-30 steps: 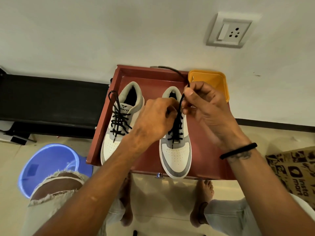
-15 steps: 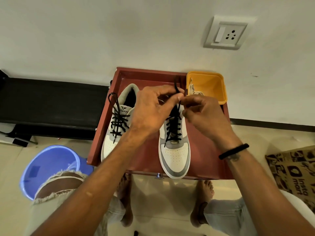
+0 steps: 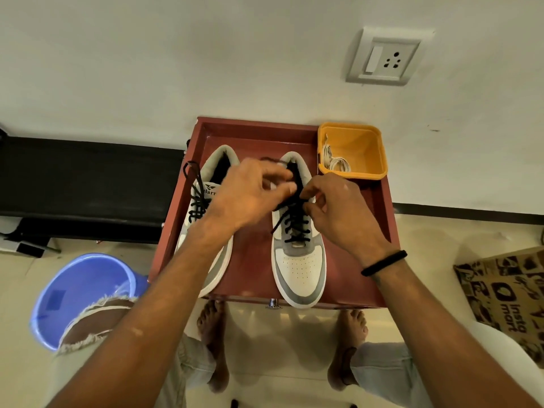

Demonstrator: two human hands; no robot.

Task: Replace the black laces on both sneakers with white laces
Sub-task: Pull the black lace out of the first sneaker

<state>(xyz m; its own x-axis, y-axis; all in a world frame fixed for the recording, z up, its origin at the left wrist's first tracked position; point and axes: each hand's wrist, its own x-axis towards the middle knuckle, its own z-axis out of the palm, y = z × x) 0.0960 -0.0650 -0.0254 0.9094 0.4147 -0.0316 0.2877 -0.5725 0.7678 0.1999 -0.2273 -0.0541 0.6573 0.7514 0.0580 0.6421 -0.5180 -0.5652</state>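
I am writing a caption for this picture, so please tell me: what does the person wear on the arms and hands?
Both forearms are bare, with no sleeves in view. The left hand has no glove, and I see no ring. The right hand is also bare; at its wrist sits a thin black band, like a bracelet or a hair tie. A dark mark shows just behind the band, too unclear to identify.

Cardboard box (image 3: 506, 293) reads "insta mart"; left sneaker's tongue (image 3: 209, 189) shows "slarr".
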